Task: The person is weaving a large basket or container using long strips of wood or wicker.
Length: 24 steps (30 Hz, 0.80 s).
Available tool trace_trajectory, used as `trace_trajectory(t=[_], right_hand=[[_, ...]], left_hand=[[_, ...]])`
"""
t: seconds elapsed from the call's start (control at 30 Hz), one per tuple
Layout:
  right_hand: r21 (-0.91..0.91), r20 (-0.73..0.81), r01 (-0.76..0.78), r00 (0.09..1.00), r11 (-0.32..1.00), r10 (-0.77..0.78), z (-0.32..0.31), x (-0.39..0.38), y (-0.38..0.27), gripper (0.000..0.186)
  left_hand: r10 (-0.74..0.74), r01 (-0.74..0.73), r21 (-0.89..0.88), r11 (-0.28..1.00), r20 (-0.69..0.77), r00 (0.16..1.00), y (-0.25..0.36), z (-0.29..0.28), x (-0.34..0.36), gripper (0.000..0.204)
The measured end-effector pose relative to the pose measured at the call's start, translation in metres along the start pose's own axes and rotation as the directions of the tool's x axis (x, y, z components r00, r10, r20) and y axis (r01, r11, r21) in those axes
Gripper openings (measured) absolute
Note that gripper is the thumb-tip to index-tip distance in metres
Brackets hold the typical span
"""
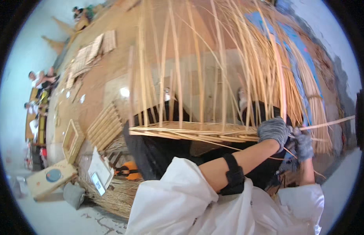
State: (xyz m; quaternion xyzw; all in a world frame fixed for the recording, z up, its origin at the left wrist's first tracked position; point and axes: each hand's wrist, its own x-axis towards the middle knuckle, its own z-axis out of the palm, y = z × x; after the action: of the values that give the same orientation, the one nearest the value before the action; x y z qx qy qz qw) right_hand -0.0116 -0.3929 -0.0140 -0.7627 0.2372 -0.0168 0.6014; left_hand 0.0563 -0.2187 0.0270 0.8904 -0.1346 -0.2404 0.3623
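A flat wicker base (pixel 189 131) with a woven edge lies across my lap, and tall upright rods (pixel 200 78) rise from it in a row. My left hand (pixel 272 131), in a grey knitted glove, is closed round the right end of the weaving, beside a thick upright stake (pixel 283 82). Just right of it my right hand (pixel 304 145), also gloved, is closed on a pale wicker rod (pixel 330 122) that sticks out to the right. Thin rod ends hang below both hands. The fingertips of both hands are partly hidden.
Long loose rods (pixel 248 51) and a tied bundle (pixel 317 113) lie on blue sheeting at the right. To the left are a slatted wooden panel (pixel 104 126), a wooden frame (pixel 73 141), a cardboard box (pixel 48 181) and orange-handled cutters (pixel 129 171). Other people (pixel 43 80) sit at the far left.
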Motion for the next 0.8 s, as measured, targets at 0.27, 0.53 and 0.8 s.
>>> trace_trajectory(t=[0.27,0.53,0.8], right_hand=[[-0.082,-0.15,-0.004,0.989,0.997,-0.008,0.018,-0.023,-0.039,0.032],[-0.739,0.177,0.647,0.455,0.187,-0.873,0.038,-0.109,-0.001,0.073],[-0.754,0.144,0.594,0.568,0.283,-0.81,0.002,0.004,-0.004,0.032]], left_hand=[[0.082,-0.083,-0.005,0.997,-0.079,0.993,-0.003,-0.022,-0.014,0.039],[0.226,-0.23,-0.157,0.961,-0.044,0.973,-0.007,-0.1,-0.017,0.033],[0.61,-0.682,-0.283,0.674,-0.307,0.73,0.016,-0.156,-0.17,0.04]])
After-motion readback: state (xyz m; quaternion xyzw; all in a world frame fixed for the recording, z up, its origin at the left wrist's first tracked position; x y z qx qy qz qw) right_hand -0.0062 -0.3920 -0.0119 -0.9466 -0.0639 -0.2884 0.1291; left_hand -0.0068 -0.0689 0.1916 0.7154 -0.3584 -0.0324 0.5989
